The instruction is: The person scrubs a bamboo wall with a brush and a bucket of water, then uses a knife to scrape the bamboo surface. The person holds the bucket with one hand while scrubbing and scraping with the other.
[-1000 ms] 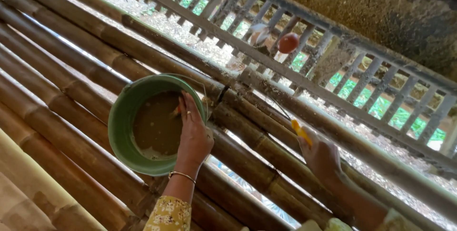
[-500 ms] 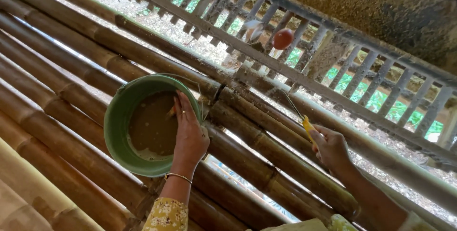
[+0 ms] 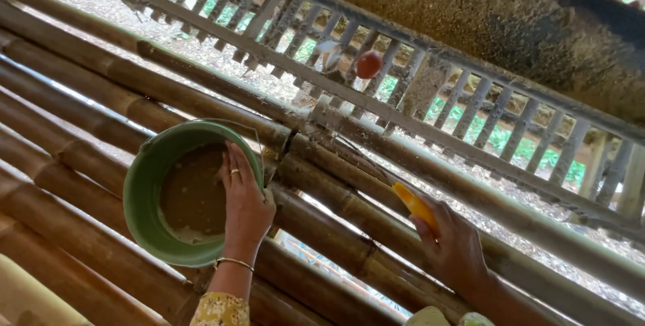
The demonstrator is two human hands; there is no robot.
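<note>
Your green bucket [image 3: 149, 232] sat at about 8 o'clock in the view, resting on the bamboo poles [image 3: 87, 117], with a muddy brown mix [image 3: 191, 195] in its bottom. Your left hand [image 3: 245, 208] gripped its rim at the 3 o'clock side, fingers curled down inside the bucket and thumb outside; a ring showed on one finger and a thin bangle [image 3: 233, 262] circled the wrist. Toward 4 o'clock, your right hand [image 3: 453, 249] was closed around the yellow handle of a knife [image 3: 393, 188], its thin blade pointing toward 10 o'clock along a pole. At 12 o'clock, a reddish round object [image 3: 369, 64] showed against the slatted wooden railing [image 3: 470, 107].
</note>
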